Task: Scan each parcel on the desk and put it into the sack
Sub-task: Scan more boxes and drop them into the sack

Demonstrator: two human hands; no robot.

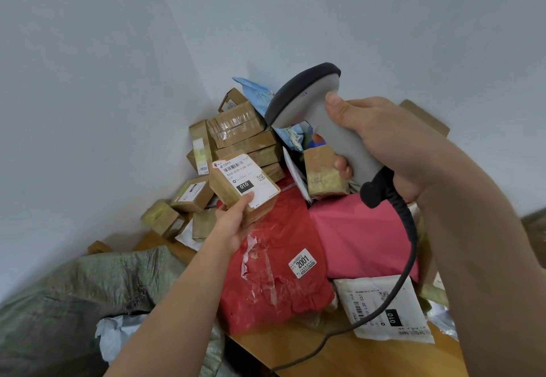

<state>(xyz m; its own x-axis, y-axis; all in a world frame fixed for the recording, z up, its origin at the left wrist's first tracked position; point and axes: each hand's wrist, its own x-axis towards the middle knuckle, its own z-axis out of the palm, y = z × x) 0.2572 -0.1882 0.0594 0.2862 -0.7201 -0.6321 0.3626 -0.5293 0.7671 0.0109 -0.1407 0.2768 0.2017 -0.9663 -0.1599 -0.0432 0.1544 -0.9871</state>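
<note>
Gripping the box (244, 185), our left hand (236, 223) has its thumb on the label, fingers curled beneath. Our right hand (384, 152) wraps the scanner (313, 105) above.

Soft, even light fills the corner, leaving the pale walls (88, 81) a flat grey-blue with no hard shadows; only faint shading gathers under the stacked boxes (242, 128) at the far end. Tape on the red parcel (274, 264) catches a mild sheen (no blown-out glare). The wide lens bends the wall corner and stretches the right forearm (478, 258) at the near right edge. The label on the small box (245, 181) reads sharply, while the sack (74, 302) at near left looks softer.
</note>
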